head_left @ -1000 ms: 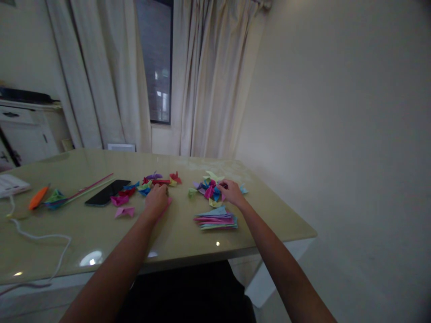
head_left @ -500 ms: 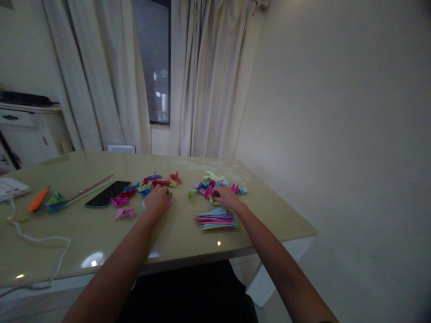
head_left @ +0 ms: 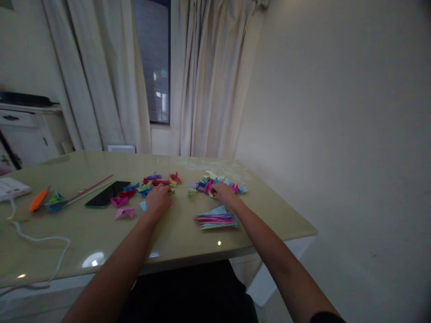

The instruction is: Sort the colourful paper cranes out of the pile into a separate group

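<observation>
My left hand rests on the table with its fingers curled, over a pink paper piece and beside a light blue one. It lies just in front of a cluster of folded coloured paper shapes. My right hand reaches into a second pile of folded paper pieces, fingers bent and pinched among them; what they hold is hidden. A flat stack of coloured paper sheets lies on the table just in front of my right wrist.
A black phone, long pink and green straws, an orange tool and a green-blue paper model lie at the left. A white cable curls near the front edge. Curtains, a window and a white cabinet stand behind the beige table.
My right hand has slid left and farther into the pile of folded pieces. My left hand has shifted slightly, uncovering a light blue piece beside it.
</observation>
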`<state>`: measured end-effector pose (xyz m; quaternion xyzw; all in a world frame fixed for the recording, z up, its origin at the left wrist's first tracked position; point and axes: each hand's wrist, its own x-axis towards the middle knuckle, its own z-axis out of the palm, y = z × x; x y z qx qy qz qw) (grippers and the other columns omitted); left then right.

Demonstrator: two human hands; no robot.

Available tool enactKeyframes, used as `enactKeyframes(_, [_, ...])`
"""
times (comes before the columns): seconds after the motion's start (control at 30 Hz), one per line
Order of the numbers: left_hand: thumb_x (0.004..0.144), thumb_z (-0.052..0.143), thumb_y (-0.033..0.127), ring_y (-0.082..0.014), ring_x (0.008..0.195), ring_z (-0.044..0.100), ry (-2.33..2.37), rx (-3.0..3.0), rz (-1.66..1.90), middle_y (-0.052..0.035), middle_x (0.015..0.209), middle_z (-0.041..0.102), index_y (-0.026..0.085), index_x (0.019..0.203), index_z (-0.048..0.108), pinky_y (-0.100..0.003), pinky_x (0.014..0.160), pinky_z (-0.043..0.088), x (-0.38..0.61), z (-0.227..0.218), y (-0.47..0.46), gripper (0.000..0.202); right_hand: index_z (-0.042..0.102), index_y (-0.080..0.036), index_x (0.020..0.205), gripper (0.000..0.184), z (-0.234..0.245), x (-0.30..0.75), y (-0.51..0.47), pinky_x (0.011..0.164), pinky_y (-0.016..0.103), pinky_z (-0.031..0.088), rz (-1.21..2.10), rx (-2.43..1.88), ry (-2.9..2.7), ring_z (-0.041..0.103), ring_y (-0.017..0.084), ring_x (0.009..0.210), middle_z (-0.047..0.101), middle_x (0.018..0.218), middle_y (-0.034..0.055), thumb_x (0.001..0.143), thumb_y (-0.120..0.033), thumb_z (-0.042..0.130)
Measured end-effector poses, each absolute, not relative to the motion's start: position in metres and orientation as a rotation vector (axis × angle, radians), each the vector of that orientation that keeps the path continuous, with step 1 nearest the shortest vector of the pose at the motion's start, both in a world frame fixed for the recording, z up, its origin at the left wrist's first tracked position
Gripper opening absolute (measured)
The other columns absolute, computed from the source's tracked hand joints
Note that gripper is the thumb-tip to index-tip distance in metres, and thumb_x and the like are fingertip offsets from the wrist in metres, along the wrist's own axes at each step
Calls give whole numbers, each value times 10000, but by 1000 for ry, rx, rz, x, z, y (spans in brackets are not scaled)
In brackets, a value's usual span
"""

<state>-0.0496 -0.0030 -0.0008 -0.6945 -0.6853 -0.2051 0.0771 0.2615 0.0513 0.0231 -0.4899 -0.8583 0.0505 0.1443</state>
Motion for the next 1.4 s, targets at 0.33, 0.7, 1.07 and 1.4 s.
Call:
enactKeyframes(0.33, [949,560,225,-330,1080,719,-2042,-2124,-623,-163,1152,745,187,1034,815,-388,899,549,-44,5,-7,271,746,-161,994,37,49,253,41,859,347,582,148,-1326,-2631,727,199,926,759,983,30,963,-178,757])
enactKeyframes(0.7, [925,600,199,-305,1074,728,-2044,-2133,-619,-146,1165,741,184,1057,807,-360,917,554,-44,3,-8,246,773,-172,1057,212,43,195,32,819,281,488,132,-1278,-2634,709,224,1035,786,1089,82,913,-48,681])
enactKeyframes(1.07, [929,562,154,-328,1117,696,-1964,-2148,-834,-167,1148,749,163,1046,812,-414,1007,541,-42,7,-6,276,700,-148,1185,249,60,310,49,864,403,630,228,-1586,-2696,721,216,976,720,1164,74,1038,-349,704])
enactKeyframes(1.4, [991,569,266,-229,931,760,-1818,-2163,-1315,-82,1023,821,181,1040,777,-314,881,564,-36,2,5,230,732,-143,1053,83,43,275,48,867,364,593,256,-1343,-2577,721,195,935,750,1033,41,981,-183,737])
